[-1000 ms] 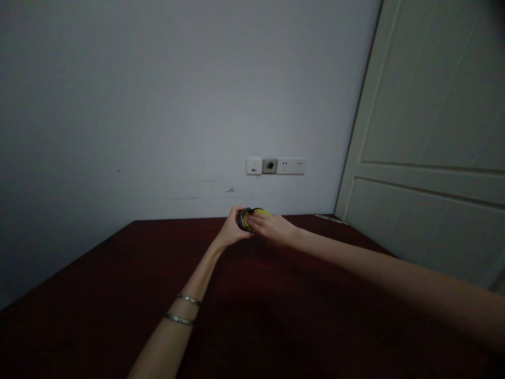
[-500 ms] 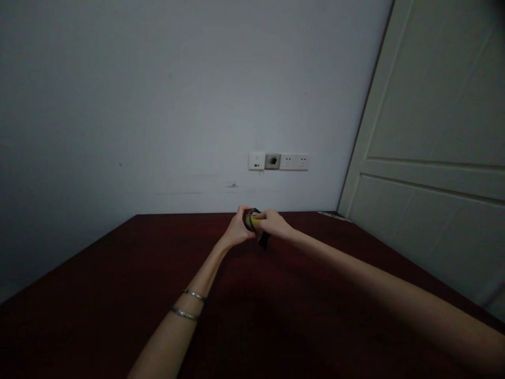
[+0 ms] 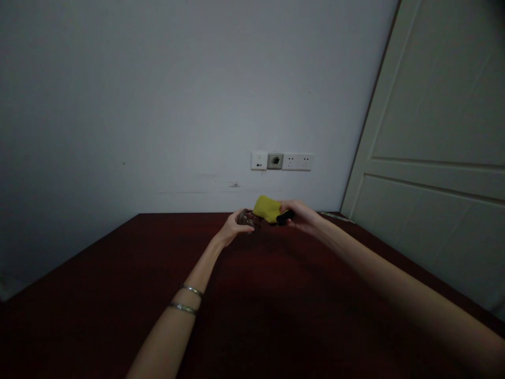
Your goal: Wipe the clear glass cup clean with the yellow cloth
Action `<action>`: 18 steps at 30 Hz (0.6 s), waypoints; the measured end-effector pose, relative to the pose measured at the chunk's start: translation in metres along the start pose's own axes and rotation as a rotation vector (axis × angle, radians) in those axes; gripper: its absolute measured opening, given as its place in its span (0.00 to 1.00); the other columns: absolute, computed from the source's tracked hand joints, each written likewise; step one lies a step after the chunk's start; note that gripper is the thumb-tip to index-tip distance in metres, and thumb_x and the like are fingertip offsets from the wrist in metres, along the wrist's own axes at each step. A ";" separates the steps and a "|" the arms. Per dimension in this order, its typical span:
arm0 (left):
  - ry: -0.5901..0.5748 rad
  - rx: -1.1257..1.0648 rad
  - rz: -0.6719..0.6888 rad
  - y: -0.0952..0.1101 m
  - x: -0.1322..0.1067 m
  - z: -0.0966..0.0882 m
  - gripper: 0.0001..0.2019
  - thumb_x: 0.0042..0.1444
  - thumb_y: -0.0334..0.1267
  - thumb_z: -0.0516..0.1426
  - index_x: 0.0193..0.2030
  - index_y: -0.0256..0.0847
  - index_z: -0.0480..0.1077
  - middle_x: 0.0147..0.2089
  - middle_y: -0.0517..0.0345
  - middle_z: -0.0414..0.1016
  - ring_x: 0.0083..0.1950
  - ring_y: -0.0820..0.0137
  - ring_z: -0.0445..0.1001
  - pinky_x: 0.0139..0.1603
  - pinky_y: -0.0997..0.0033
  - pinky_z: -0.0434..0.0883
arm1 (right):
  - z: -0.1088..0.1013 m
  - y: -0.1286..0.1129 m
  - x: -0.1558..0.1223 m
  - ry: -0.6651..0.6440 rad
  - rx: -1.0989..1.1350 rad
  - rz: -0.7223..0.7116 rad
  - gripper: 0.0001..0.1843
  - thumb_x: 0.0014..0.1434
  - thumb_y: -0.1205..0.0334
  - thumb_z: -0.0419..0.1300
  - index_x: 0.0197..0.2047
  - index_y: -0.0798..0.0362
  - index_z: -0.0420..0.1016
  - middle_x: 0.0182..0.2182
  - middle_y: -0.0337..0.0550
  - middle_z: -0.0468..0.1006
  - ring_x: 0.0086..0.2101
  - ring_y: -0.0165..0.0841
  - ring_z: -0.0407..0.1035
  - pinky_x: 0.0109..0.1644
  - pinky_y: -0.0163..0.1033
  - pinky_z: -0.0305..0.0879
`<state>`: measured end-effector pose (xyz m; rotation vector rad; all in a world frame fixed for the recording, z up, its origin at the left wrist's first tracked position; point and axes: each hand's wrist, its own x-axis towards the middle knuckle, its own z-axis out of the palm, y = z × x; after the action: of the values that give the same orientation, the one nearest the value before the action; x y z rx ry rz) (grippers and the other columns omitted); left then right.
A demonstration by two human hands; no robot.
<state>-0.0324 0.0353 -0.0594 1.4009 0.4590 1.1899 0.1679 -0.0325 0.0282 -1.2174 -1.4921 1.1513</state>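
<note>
My left hand is wrapped round a clear drinking glass, which lies tilted on its side with its mouth end toward the right. Bunched in my right hand is a yellow cloth with a black part near the fingers. The cloth's left edge is close to the glass's right end; whether they touch I cannot tell. Both hands are held over the far part of the dark red table. Fingers hide the left side of the glass.
Behind the table rises a pale wall with a row of sockets and a switch plate. A white panelled door stands along the right. A thin flat strip lies at the table's far right corner.
My right hand has moved right and slightly up, drawing the yellow cloth out of the glass. My left hand has shifted a little left with the glass.
</note>
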 end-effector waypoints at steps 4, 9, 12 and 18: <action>-0.018 -0.173 -0.034 -0.003 -0.004 -0.003 0.26 0.34 0.43 0.69 0.42 0.36 0.70 0.41 0.51 0.76 0.40 0.66 0.74 0.42 0.68 0.68 | -0.004 0.003 -0.002 0.154 0.002 -0.143 0.30 0.46 0.72 0.50 0.56 0.61 0.67 0.38 0.49 0.78 0.22 0.24 0.66 0.17 0.25 0.60; -0.040 -0.355 -0.118 -0.007 -0.004 -0.003 0.26 0.42 0.52 0.65 0.43 0.36 0.70 0.43 0.47 0.77 0.42 0.63 0.76 0.44 0.63 0.71 | 0.002 0.025 -0.003 0.185 -0.344 -0.615 0.32 0.48 0.73 0.53 0.59 0.55 0.64 0.53 0.50 0.72 0.46 0.37 0.71 0.49 0.46 0.71; -0.033 -0.527 -0.213 -0.006 -0.004 -0.002 0.20 0.51 0.50 0.59 0.44 0.35 0.71 0.42 0.48 0.78 0.42 0.63 0.77 0.44 0.61 0.72 | 0.003 0.037 -0.005 0.019 -0.767 -1.019 0.35 0.52 0.77 0.50 0.64 0.55 0.56 0.61 0.52 0.64 0.60 0.38 0.58 0.62 0.51 0.58; -0.063 -0.653 -0.420 -0.002 -0.008 -0.005 0.18 0.56 0.49 0.54 0.45 0.37 0.71 0.36 0.49 0.79 0.35 0.62 0.77 0.40 0.55 0.72 | 0.001 0.038 -0.008 -0.207 -1.423 -1.276 0.28 0.62 0.77 0.45 0.65 0.59 0.52 0.63 0.53 0.60 0.64 0.38 0.48 0.49 0.44 0.72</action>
<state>-0.0387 0.0316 -0.0653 0.7283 0.2635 0.8372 0.1748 -0.0372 -0.0103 -0.5071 -2.6648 -0.8382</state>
